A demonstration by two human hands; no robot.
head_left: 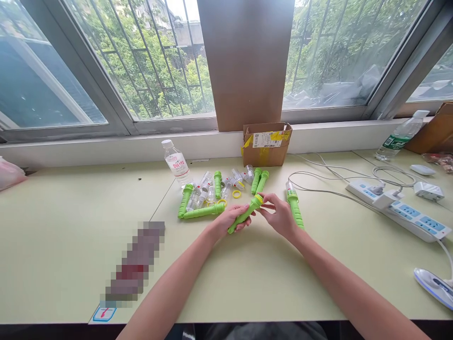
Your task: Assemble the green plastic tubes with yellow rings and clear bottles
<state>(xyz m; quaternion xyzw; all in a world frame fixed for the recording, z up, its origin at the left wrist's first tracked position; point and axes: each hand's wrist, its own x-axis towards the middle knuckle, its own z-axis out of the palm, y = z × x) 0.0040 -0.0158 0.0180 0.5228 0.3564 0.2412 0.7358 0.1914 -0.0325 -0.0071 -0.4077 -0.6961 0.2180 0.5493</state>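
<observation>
My left hand (236,218) is wrapped round a green ribbed plastic handle (244,216), which is tilted with its wider end up and to the right. A yellow ring (259,199) sits at that wider end, and the fingers of my right hand (278,215) are closed at the ring's edge. Beyond my hands lies a loose group of green handles (204,211), clear plastic caps (193,200) and loose yellow rings (236,194). To the right of my right hand, another green handle (294,208) lies with a clear cap fitted on its far end.
A water bottle (176,163) and a cardboard box (266,147) stand at the back. On the right are a white power strip (406,212), cables, another bottle (401,137) and a white device (434,289). A blurred-out patch (136,259) covers something on the left.
</observation>
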